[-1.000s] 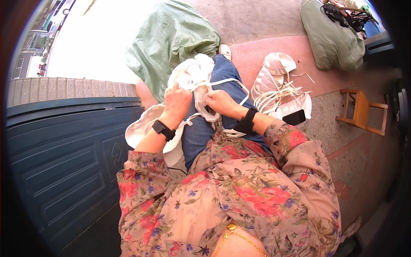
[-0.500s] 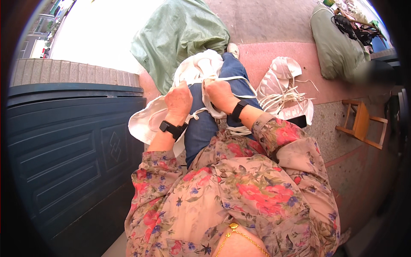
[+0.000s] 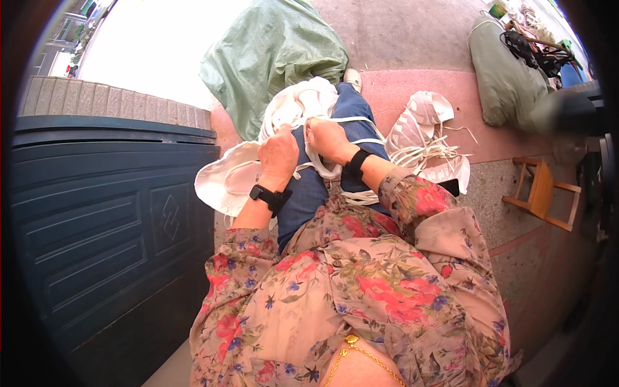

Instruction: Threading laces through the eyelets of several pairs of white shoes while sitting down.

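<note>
White shoe uppers (image 3: 302,97) lie bunched across my jeans-covered knees, with flat white laces (image 3: 354,119) trailing over them. My left hand (image 3: 278,155) is closed in a pinch at the near edge of the bunch, on the white upper as far as I can see. Close beside it, my right hand (image 3: 327,138) pinches a white lace, its fingertips facing the left hand. What lies right between the fingertips is partly hidden. Another pale upper (image 3: 225,177) spreads out by my left thigh, below the left wrist.
To my right, more white uppers (image 3: 419,122) with tangled laces lie in a heap, near a dark phone (image 3: 450,186). A green sack (image 3: 277,45) stands ahead, another sack (image 3: 503,71) far right. A small wooden stool (image 3: 541,190) stands right; a blue panelled door (image 3: 109,226) left.
My left hand has shifted a little to the right and nearer to me, and its wrist has turned slightly. The right hand has barely moved.
</note>
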The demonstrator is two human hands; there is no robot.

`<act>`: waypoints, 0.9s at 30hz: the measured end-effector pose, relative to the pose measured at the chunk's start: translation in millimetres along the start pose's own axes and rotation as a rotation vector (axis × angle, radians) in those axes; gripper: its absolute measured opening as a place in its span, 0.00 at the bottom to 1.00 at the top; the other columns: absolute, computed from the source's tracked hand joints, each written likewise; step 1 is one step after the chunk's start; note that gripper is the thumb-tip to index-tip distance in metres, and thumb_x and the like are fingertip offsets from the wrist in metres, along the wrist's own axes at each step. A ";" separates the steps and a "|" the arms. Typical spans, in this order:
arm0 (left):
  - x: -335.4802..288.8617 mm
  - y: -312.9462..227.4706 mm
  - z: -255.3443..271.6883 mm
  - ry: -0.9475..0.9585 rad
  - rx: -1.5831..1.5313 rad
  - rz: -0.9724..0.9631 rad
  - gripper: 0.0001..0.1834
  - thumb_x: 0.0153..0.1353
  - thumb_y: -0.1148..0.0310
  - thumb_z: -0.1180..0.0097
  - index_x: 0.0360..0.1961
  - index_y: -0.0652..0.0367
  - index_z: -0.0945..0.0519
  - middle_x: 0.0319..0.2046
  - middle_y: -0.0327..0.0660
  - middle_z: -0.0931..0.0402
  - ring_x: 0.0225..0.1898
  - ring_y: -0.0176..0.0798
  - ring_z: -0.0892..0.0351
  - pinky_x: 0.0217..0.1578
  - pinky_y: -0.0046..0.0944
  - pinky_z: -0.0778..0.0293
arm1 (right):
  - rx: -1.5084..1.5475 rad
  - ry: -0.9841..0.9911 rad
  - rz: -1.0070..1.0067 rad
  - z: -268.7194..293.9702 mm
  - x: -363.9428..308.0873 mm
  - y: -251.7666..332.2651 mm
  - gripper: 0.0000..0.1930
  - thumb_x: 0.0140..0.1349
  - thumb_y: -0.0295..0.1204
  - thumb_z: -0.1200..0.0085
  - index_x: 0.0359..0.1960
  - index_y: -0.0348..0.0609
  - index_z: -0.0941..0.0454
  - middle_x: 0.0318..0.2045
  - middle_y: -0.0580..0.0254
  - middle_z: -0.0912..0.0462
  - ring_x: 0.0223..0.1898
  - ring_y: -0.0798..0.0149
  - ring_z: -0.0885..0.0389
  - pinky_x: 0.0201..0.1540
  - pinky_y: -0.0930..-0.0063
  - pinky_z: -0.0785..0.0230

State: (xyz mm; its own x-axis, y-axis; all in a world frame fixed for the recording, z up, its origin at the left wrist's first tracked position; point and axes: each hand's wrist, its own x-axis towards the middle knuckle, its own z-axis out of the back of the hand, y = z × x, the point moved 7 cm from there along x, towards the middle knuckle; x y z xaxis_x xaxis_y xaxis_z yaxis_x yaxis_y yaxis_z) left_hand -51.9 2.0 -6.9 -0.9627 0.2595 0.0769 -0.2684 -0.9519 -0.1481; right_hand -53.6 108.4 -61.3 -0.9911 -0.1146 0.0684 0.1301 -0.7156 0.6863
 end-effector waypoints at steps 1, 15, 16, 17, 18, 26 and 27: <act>-1.3 0.4 -0.3 -0.007 -0.012 -0.008 0.10 0.56 0.69 0.56 0.35 0.58 0.24 0.17 0.53 0.25 0.22 0.54 0.23 0.26 0.49 0.28 | 0.053 0.017 -0.036 -4.3 2.0 -3.9 0.09 0.53 0.27 0.55 0.27 0.32 0.27 0.25 0.42 0.23 0.29 0.46 0.22 0.31 0.59 0.30; -8.1 5.3 1.2 -0.062 -0.171 0.158 0.09 0.56 0.72 0.57 0.37 0.63 0.30 0.21 0.56 0.26 0.26 0.57 0.24 0.28 0.50 0.29 | 1.804 0.434 -0.259 147.1 -7.7 -15.7 0.11 0.62 0.31 0.63 0.20 0.50 0.39 0.13 0.77 0.44 0.14 0.76 0.44 0.40 0.73 0.38; -8.3 5.0 0.7 -0.067 -0.261 0.188 0.09 0.56 0.72 0.57 0.37 0.64 0.30 0.22 0.57 0.26 0.28 0.58 0.24 0.29 0.50 0.30 | 1.942 0.293 -0.112 197.1 -7.6 -16.9 0.12 0.62 0.29 0.64 0.18 0.50 0.41 0.13 0.77 0.45 0.15 0.76 0.45 0.44 0.72 0.40; -8.2 3.1 -2.1 -0.063 -0.264 0.191 0.09 0.56 0.72 0.57 0.37 0.64 0.30 0.22 0.57 0.26 0.28 0.58 0.24 0.29 0.50 0.30 | 2.114 0.252 0.146 250.3 -16.5 -1.8 0.13 0.61 0.26 0.66 0.17 0.49 0.42 0.14 0.75 0.45 0.16 0.76 0.45 0.47 0.72 0.44; -9.0 4.4 -4.8 -0.082 -0.341 0.212 0.09 0.56 0.73 0.57 0.36 0.64 0.29 0.25 0.57 0.26 0.30 0.58 0.25 0.32 0.50 0.31 | 2.082 0.192 0.327 295.8 -25.0 7.4 0.13 0.59 0.21 0.67 0.16 0.48 0.44 0.14 0.73 0.44 0.16 0.76 0.46 0.46 0.73 0.46; 22.3 -37.3 -6.5 -0.050 -0.424 -0.054 0.11 0.53 0.74 0.57 0.37 0.65 0.26 0.32 0.56 0.26 0.38 0.56 0.26 0.38 0.47 0.31 | 1.849 -0.455 0.727 464.6 -126.4 -23.8 0.11 0.46 0.17 0.66 0.13 0.49 0.46 0.09 0.73 0.45 0.10 0.76 0.49 0.30 0.74 0.49; 29.4 -41.6 -1.4 -0.006 -0.462 -0.074 0.11 0.54 0.73 0.56 0.36 0.65 0.25 0.32 0.56 0.25 0.38 0.54 0.25 0.38 0.45 0.31 | 1.845 -0.516 0.764 466.8 -131.9 -27.5 0.12 0.45 0.16 0.64 0.13 0.50 0.46 0.09 0.74 0.45 0.09 0.77 0.49 0.28 0.76 0.50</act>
State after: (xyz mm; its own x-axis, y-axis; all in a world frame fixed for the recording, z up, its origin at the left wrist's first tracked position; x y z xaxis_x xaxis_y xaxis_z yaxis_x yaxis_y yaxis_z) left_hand -69.1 49.4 0.2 -0.9405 0.3218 0.1090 -0.3249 -0.7583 -0.5652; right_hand 59.7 464.9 248.8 -0.7211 0.4094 0.5590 0.5815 0.7963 0.1668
